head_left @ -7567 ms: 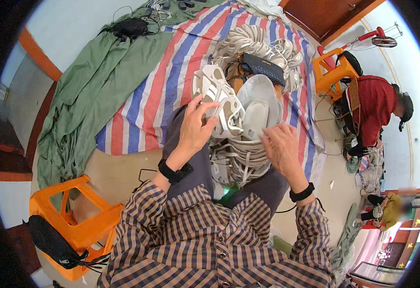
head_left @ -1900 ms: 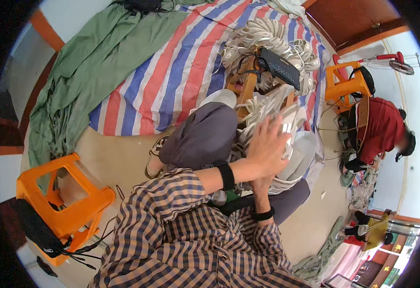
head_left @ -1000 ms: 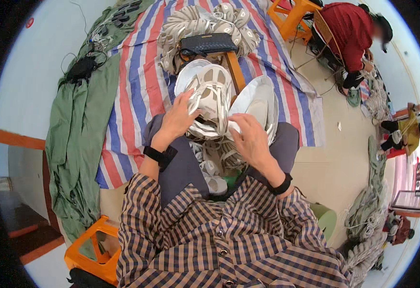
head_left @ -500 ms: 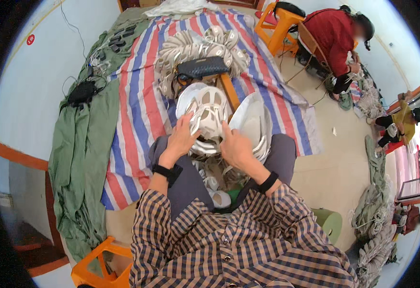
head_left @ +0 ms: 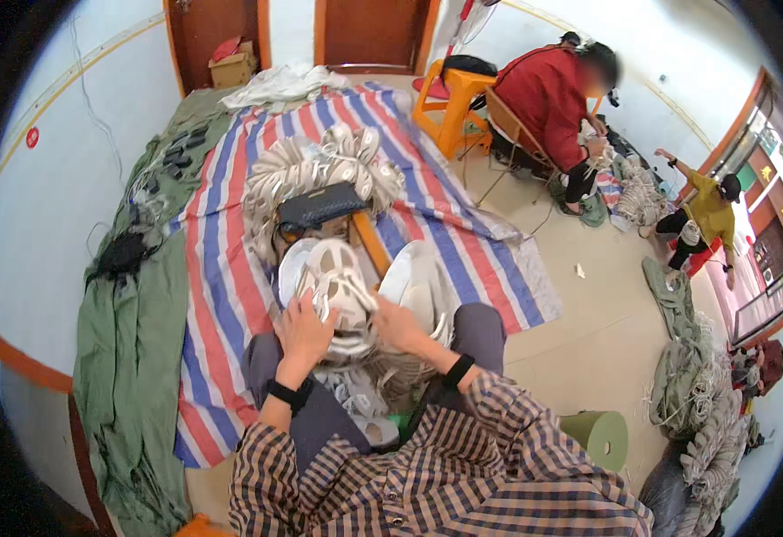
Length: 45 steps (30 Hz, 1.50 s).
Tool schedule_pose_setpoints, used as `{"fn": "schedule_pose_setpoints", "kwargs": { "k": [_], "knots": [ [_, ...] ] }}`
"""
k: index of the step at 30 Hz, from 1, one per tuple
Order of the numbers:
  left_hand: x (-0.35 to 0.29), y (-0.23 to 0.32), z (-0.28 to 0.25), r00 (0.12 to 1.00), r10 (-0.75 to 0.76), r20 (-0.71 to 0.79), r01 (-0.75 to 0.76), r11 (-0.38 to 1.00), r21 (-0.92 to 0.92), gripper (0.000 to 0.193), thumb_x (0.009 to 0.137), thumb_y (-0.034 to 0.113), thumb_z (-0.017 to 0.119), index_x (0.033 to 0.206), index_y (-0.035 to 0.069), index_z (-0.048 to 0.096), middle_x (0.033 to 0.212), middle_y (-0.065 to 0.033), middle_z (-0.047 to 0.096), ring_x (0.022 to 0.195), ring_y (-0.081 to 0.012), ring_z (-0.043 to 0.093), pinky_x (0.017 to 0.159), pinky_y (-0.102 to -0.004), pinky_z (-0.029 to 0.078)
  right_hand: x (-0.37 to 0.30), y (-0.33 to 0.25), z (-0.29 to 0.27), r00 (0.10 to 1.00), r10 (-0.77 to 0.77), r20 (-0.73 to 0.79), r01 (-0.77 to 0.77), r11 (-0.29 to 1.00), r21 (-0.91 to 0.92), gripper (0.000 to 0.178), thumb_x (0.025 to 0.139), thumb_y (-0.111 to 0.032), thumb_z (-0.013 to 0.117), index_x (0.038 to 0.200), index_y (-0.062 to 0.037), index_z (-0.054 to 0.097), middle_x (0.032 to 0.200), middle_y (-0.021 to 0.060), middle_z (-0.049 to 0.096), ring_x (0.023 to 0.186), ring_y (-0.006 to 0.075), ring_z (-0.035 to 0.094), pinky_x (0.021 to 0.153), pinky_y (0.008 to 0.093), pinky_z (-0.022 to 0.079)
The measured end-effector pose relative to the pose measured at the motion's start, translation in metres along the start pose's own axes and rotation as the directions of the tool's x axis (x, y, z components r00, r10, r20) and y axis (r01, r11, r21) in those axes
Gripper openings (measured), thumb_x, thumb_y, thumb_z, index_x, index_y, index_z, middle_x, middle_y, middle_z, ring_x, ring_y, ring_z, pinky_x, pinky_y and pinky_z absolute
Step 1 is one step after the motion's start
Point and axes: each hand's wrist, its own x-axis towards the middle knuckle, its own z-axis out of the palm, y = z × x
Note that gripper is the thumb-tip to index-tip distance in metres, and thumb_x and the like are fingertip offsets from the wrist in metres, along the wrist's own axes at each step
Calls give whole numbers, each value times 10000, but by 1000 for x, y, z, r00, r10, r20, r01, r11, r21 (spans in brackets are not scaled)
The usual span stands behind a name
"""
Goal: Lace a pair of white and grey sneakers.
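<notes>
A white and beige shoe upper (head_left: pixel 336 266) with cut-out panels lies in front of me, over my lap. My left hand (head_left: pixel 304 333) is closed on its near left edge, fingers curled over the material. On the near right side, my right hand (head_left: pixel 398 324) is closed, its thumb and forefinger pinching a pale shoelace (head_left: pixel 363 292) that runs from the upper. More white pieces (head_left: pixel 412 282) stand stacked just beyond my right hand. Below both hands, between my knees, several pale shoe parts (head_left: pixel 355 391) are heaped, partly hidden by my arms.
A dark woven pouch (head_left: pixel 322 206) lies before a pile of shoe uppers (head_left: pixel 275 174) on the striped sheet (head_left: pixel 221 295). At right are a green roll (head_left: pixel 599 438) and bundled uppers (head_left: pixel 709 456). A person in red (head_left: pixel 539 103) sits near an orange stool (head_left: pixel 452 112).
The whole view has shifted, bringing the doors at the back into sight. My right hand has gone from a pointing finger on the upper to a pinch on the lace.
</notes>
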Motion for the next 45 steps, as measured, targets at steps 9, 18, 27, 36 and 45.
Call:
{"fn": "schedule_pose_setpoints", "kwargs": {
  "k": [9, 18, 27, 36, 45],
  "knots": [
    [-13, -52, -49, 941, 68, -333, -36, 994, 100, 382, 920, 404, 441, 1143, 111, 542, 997, -156, 627, 961, -359, 584, 990, -618, 249, -11, -92, -67, 947, -312, -77, 317, 946, 61, 506, 865, -148, 482, 1357, -125, 364, 643, 229, 589, 608, 423, 573, 609, 509, 445],
    [-18, -24, -7, 986, 115, -120, -63, 928, 368, 364, 769, 305, 633, 971, 17, 541, 954, -151, 626, 1008, -321, 555, 978, -617, 266, 0, -23, -15, 962, -267, -53, 244, 931, -271, 596, 855, -186, 511, 1394, -97, 274, 561, 152, 588, 522, 361, 584, 517, 458, 461],
    [-30, -23, -2, 990, 119, -70, -91, 943, 319, 515, 753, 226, 639, 1183, -9, 478, 1142, -174, 558, 1172, -321, 466, 1013, -601, 228, -15, -14, 9, 987, -160, -31, 145, 946, -291, 667, 856, -198, 519, 1423, -68, 194, 610, 173, 608, 572, 373, 603, 564, 485, 466],
    [1, -22, -12, 999, 29, 22, -34, 970, 240, 455, 833, 219, 543, 1243, 36, 464, 1141, -173, 586, 1093, -343, 530, 1016, -565, 252, 9, -15, -12, 977, -205, -60, 197, 974, -112, 597, 867, -204, 504, 1382, -49, 247, 599, 202, 576, 562, 403, 579, 548, 491, 449],
    [-29, -38, 14, 971, 186, -149, -157, 969, 189, 623, 794, 129, 588, 1347, 37, 316, 1255, -183, 495, 1168, -351, 472, 992, -540, 314, -23, -23, 1, 984, -168, -51, 158, 974, -164, 675, 849, -163, 526, 1423, -69, 184, 676, 197, 618, 620, 393, 609, 598, 483, 475]
  ]
}}
